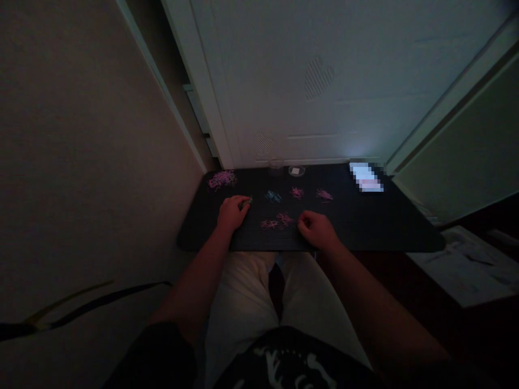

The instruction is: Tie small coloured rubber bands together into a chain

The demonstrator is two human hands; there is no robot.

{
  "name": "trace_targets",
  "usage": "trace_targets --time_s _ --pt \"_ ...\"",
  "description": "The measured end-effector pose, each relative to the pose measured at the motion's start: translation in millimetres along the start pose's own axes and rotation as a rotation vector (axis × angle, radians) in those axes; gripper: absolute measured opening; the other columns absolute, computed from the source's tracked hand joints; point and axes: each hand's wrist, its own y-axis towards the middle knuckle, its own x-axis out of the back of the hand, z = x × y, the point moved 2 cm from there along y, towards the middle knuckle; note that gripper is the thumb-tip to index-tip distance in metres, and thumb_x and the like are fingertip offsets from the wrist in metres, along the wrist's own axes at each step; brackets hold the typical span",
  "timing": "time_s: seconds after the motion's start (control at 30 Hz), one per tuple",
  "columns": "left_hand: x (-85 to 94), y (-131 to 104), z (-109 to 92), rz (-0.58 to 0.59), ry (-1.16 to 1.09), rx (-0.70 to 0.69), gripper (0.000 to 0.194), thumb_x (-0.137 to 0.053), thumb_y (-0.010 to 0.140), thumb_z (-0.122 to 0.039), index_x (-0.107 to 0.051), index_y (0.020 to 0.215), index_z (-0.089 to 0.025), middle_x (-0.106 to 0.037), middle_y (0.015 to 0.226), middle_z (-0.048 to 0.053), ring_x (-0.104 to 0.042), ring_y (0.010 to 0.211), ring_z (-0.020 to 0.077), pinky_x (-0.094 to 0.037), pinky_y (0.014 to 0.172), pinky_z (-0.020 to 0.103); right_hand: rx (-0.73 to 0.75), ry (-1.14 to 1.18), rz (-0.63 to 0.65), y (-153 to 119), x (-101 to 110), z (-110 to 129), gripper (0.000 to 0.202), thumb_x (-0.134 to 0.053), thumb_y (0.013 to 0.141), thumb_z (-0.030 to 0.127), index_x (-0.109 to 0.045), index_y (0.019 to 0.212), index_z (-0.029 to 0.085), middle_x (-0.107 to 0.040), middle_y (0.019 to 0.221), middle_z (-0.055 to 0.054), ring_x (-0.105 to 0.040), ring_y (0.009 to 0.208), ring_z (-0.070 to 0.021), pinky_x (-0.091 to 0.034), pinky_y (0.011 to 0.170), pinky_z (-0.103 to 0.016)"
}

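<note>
Two thin-stranded pink heaps (285, 219) lie at six o'clock from a blue strand heap (273, 196) on the black tabletop (377, 224). At nine, the left hand (232, 212) bends over green strands (250, 200), grip unclear; at four, the right hand (317, 228) is clenched, contents hidden.

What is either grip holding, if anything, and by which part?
Cannot tell: the left grip partly covers a greenish pile; the right grip curls beside pink strands.
</note>
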Motion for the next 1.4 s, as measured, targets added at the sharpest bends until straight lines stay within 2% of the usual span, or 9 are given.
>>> trace_targets --time_s 0.1,0.23,0.43,0.77,1.23,1.33,1.4 --pt "-0.4 0 0 -0.009 0.000 0.004 0.030 -0.052 0.083 -0.035 -0.062 0.110 -0.025 -0.064 0.113 0.003 -0.055 0.101 0.0230 -0.042 0.091 0.038 0.082 -0.065 0.058 -7 0 2 0.010 -0.054 0.073 0.027 -0.058 0.070 0.019 -0.056 0.063 0.000 -0.050 0.058 -0.0124 -0.032 0.054 -0.024" --pt "0.4 0 0 -0.047 -0.006 -0.004 0.032 -0.053 0.082 -0.036 -0.061 0.110 -0.023 -0.064 0.111 0.005 -0.056 0.100 0.0233 -0.042 0.091 0.038 0.142 -0.116 0.068 -8 -4 0 0.016 -0.058 0.073 0.030 -0.064 0.083 0.020 -0.058 0.074 -0.002 -0.052 0.066 -0.0137 -0.035 0.060 -0.025" --pt "1.8 -1 -1 -0.087 -0.038 -0.015 0.024 -0.055 0.081 -0.032 -0.063 0.101 -0.021 -0.065 0.104 0.006 -0.056 0.096 0.0225 -0.042 0.088 0.037 0.135 -0.138 0.050 -7 -10 -5 0.012 -0.052 0.080 0.025 -0.062 0.076 0.020 -0.058 0.076 -0.002 -0.053 0.070 -0.0143 -0.035 0.062 -0.025" --pt "9.2 -4 -7 -0.249 -0.083 -0.058 0.013 -0.055 0.079 -0.025 -0.061 0.088 -0.019 -0.064 0.096 0.006 -0.056 0.095 0.0215 -0.040 0.089 0.038 0.099 0.081 0.027 -6 -8 -11 0.010 -0.047 0.083 0.025 -0.055 0.081 0.019 -0.061 0.079 -0.003 -0.054 0.072 -0.0154 -0.038 0.064 -0.025" --pt "14.7 -6 -11 -0.211 -0.101 -0.052 0.010 -0.053 0.081 -0.025 -0.060 0.085 -0.019 -0.064 0.093 0.005 -0.056 0.094 0.0195 -0.041 0.090 0.036 0.061 0.122 0.057 -8 -6 -10 0.014 -0.044 0.085 0.029 -0.053 0.081 0.019 -0.059 0.075 -0.002 -0.052 0.066 -0.0140 -0.036 0.060 -0.024" --pt "17.4 -10 -24 -0.213 -0.131 -0.039 0.010 -0.053 0.081 -0.026 -0.060 0.086 -0.019 -0.064 0.094 0.005 -0.057 0.094 0.0195 -0.042 0.090 0.036 0.052 0.162 0.065 -4 -5 -8 0.013 -0.045 0.085 0.028 -0.054 0.080 0.019 -0.059 0.074 -0.002 -0.051 0.065 -0.0137 -0.036 0.060 -0.024" --pt "14.4 -11 -40 -0.170 -0.216 -0.077 0.014 -0.053 0.081 -0.027 -0.060 0.090 -0.019 -0.063 0.095 0.006 -0.058 0.090 0.0183 -0.045 0.086 0.034 0.070 0.201 0.108 6 -4 -4 0.013 -0.045 0.084 0.028 -0.054 0.079 0.019 -0.058 0.072 -0.001 -0.051 0.063 -0.0132 -0.037 0.059 -0.024"
